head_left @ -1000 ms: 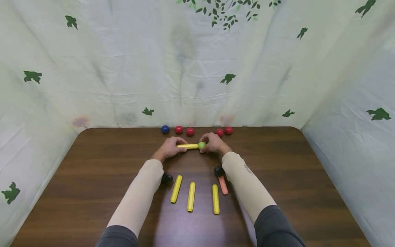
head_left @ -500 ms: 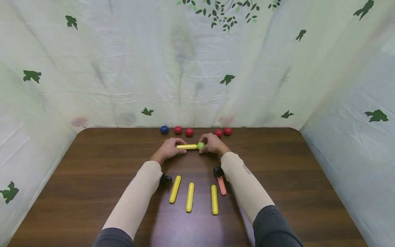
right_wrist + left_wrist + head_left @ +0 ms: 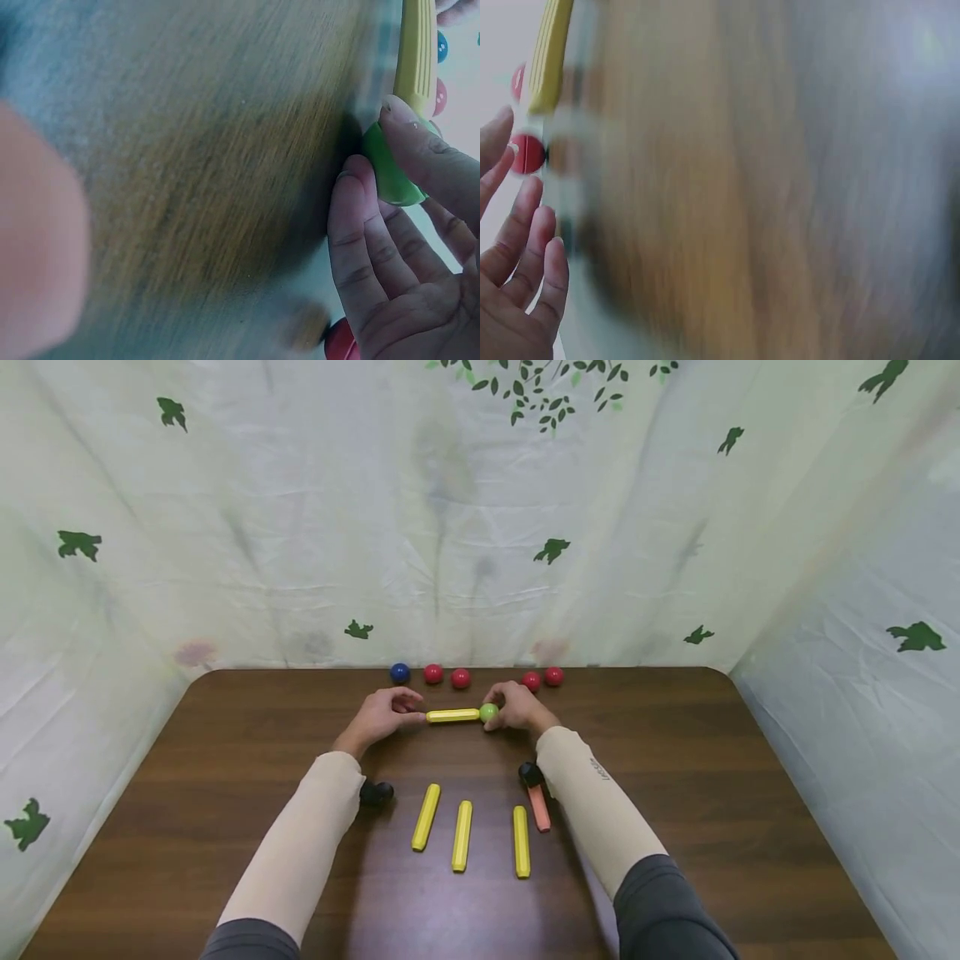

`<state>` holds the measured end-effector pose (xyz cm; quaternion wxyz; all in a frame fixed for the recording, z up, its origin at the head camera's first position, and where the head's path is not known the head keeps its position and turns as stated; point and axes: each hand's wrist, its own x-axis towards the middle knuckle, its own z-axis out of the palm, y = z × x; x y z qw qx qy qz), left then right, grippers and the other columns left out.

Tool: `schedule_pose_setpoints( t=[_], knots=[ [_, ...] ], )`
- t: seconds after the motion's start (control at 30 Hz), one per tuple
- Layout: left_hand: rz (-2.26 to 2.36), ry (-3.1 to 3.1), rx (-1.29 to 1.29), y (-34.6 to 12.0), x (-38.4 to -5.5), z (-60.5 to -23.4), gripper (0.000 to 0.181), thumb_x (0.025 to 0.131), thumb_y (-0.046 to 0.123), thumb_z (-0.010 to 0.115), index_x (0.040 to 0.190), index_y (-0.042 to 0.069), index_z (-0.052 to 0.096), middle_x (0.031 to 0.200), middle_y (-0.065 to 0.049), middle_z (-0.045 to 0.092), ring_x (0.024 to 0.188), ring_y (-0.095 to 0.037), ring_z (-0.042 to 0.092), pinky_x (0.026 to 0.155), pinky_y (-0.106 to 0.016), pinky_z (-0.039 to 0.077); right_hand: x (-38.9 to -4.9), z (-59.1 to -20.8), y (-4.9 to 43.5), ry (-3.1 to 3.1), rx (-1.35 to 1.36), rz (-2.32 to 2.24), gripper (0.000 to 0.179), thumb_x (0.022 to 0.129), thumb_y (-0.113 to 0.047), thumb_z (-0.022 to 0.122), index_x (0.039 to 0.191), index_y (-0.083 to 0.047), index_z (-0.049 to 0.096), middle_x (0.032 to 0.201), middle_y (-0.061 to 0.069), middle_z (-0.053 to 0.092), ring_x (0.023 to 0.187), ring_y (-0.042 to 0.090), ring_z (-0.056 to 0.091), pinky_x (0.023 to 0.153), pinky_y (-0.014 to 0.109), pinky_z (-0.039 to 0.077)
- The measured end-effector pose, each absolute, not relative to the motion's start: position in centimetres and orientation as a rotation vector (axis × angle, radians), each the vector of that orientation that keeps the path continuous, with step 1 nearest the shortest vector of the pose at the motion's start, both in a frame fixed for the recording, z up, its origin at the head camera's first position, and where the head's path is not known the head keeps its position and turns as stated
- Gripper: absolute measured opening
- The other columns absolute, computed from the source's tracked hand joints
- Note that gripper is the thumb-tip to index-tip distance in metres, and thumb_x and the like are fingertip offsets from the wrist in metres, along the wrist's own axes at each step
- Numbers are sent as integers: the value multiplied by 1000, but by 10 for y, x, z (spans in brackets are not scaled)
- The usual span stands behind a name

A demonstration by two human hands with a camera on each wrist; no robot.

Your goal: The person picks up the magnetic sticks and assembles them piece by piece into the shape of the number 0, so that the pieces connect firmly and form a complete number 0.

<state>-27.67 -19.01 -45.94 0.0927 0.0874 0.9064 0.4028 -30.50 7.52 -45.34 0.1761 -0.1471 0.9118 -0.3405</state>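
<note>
Head cam: high, well back, faces fwd & down; brown wood-grain table (image 3: 712,810) fills lower ½, white leaf-print cloth backdrop (image 3: 300,527) upper ½. 2 wrist cams: close in, table tipped sideways, left hand (image 3: 510,307) at lower left of its frame, right hand (image 3: 409,300) at lower right. All 3 share 1 yellow ridged stick (image 3: 453,716): mid-frame, upper left, upper right resp.

The bench (image 3: 705,827) is cut off at its near edge; lettering (image 3: 599,768) on the right sleeve (image 3: 596,810) is unreadably small; the right hand (image 3: 517,707) partly hides the green ball (image 3: 488,712).
</note>
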Motion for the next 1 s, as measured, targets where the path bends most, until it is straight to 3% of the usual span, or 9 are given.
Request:
schedule_pose_setpoints(
  t=[0.27,0.53,0.83,1.0],
  knots=[
    [1346,2735,51,-211,-290,-455,35,89,22,71,117,2,64,106,-16,62,99,-29,57,83,-36,47,-307,-455,83,2597,-434,-982,33,71,-6,84,99,-5,66,100,7,67,91,19,56,76,26,49],
    [1297,2763,-38,-215,-305,-447,42,90,19,69,126,3,57,119,-22,58,113,-35,53,94,-47,45,-307,-455,80,2541,-471,-1005,33,73,-6,83,100,-5,65,101,7,66,92,19,56,77,26,48],
    [1232,2725,-3,-208,-324,-453,49,88,12,69,133,5,50,136,-29,34,121,-41,40,103,-53,35,-304,-454,80,2551,-450,-997,32,74,-5,83,100,-6,65,99,6,65,95,19,55,87,31,45],
    [1149,2749,25,-206,-329,-456,47,89,9,67,133,5,52,137,-30,37,124,-43,40,106,-53,32,-305,-454,80,2571,-480,-993,32,73,-6,83,99,-6,65,98,6,65,92,18,55,85,30,46]
  ],
)
